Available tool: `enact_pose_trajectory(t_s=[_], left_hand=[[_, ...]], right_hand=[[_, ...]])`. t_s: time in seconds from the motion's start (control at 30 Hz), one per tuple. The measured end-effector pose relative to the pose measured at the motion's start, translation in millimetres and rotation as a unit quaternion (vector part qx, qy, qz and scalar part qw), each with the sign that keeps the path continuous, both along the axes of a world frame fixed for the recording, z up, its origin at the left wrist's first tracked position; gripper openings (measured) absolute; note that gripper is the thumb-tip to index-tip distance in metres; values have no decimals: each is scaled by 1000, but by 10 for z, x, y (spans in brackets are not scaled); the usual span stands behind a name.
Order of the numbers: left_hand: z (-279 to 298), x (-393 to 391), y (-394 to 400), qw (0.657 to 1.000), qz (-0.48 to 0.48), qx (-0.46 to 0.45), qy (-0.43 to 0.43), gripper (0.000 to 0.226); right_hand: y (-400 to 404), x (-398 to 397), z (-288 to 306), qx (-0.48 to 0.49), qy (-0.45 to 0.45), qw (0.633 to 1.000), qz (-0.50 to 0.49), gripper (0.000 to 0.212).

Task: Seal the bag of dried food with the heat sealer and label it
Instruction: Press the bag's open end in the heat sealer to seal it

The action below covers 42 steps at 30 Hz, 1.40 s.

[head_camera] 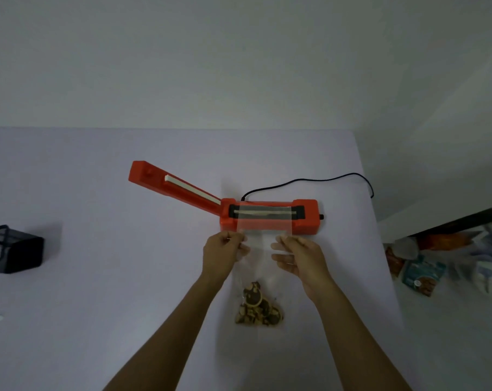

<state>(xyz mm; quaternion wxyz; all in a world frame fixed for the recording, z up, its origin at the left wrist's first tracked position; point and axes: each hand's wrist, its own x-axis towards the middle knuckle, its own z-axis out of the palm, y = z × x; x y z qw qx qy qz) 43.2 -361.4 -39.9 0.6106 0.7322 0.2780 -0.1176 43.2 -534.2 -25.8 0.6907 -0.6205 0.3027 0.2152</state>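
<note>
Bag [263, 238]: clear, mouth laid across the sealing strip, dried food [257, 306] bunched at its near end, towards the tabletop's [98, 277] right edge
Heat sealer [270, 215]: red, lever arm [174, 183] raised, not yet pressed
Left hand [222, 249]: pinched shut on the bag's left edge
Right hand [295, 255]: pinching the right edge
Done: bag positioned
Left: 2 steps, judged – sealing, then labelling; no label visible on it

i see the clear plastic bag [263, 241] lying flat, its open top spread across the sealing strip of the red heat sealer [270, 215], dried food [257, 306] bunched at its near end. the sealer's lid arm [173, 183] stands raised to the left.
</note>
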Motion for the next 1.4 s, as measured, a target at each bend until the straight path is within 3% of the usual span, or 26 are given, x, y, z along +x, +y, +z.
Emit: enact_pose_trajectory(t_s=[0.17,0.27,0.63,1.4], left_hand=[[-40,2,0,999,29,-23,22,29],[-71,12,12,1000,25,13,-4,36],[-122,22,6,1000,14,3,-4,26],[-150,88,37,1000,21,-17,-6,28]], right_hand=[[33,50,-21,-4,3,1000,8,18],[46,66,-29,-10,4,1000,15,15],[51,73,-62,5,0,999,-43,19],[107,107,-65,-25,7,998,-50,18]])
